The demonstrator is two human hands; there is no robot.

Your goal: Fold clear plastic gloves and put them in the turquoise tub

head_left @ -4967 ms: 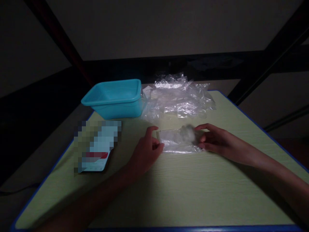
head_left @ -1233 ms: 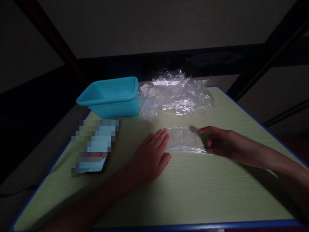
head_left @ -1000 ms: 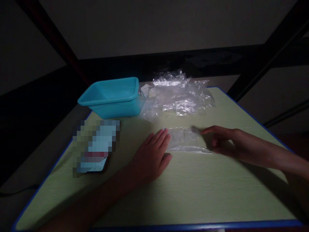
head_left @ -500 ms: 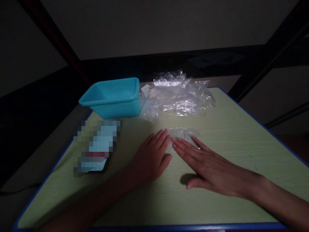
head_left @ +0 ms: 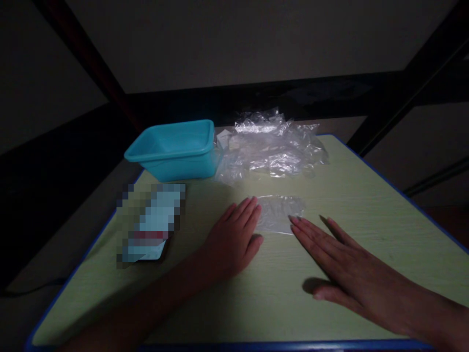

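Observation:
A small clear plastic bag (head_left: 276,213) lies flat on the pale green table (head_left: 234,313). My left hand (head_left: 234,237) is open, palm down, its fingertips resting on the bag's left edge. At the bag's right end is my right hand (head_left: 340,266), fingers stretched out and thumb apart, holding nothing. Its fingertips overlap the bag's lower right part; whether they press on it I cannot tell. Behind the bag, a heap of crumpled clear plastic bags (head_left: 271,146) spreads over the back of the table.
A turquoise plastic basket (head_left: 179,166) stands at the back left, against the heap. A phone-like object (head_left: 157,220), mostly pixelated, lies on the left side. Blue edging (head_left: 403,195) runs round the table, with a dark frame and wall beyond.
My right hand has moved right across the small bag, uncovering more of it. My left hand has stayed at the bag's left edge. The view has shifted slightly.

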